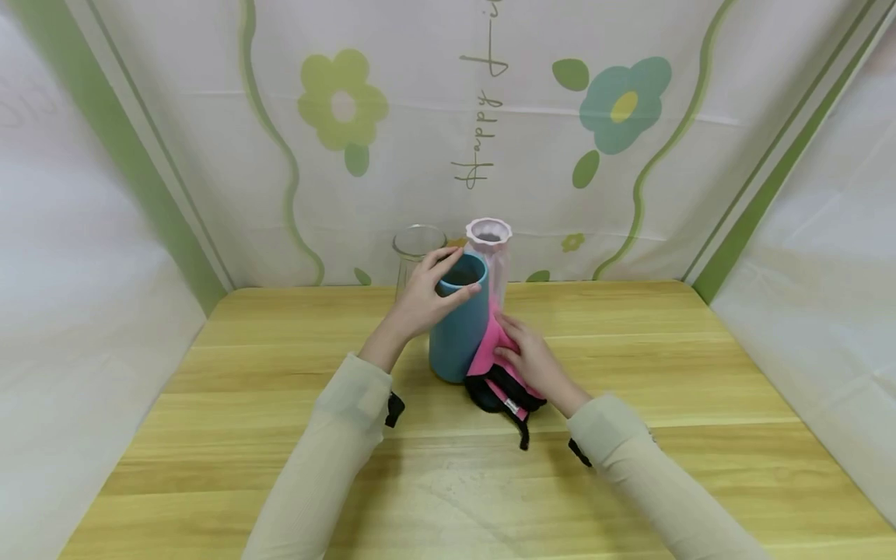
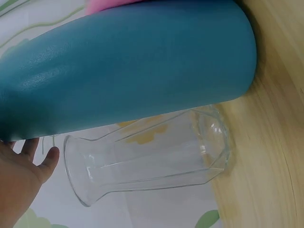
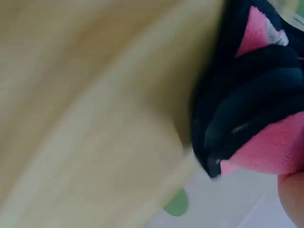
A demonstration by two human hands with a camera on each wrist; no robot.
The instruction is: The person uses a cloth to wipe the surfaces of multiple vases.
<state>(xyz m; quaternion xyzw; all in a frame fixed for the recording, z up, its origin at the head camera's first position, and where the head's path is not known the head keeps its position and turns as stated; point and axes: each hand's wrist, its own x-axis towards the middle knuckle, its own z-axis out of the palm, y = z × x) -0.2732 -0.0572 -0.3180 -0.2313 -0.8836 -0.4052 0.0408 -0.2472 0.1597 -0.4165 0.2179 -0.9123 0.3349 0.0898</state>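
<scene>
One blue vase, interior indistinct

Room along tabletop left and right; blue vase blocks centre, 2 more behind: glass vase, pink vase.

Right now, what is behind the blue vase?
From above, a clear glass vase and a pale pink vase, both partly hidden; anything the blue vase fully covers cannot be seen.

Curtained booth, flower-printed backdrop cloth, pale side sheets, wood-grain table
</scene>
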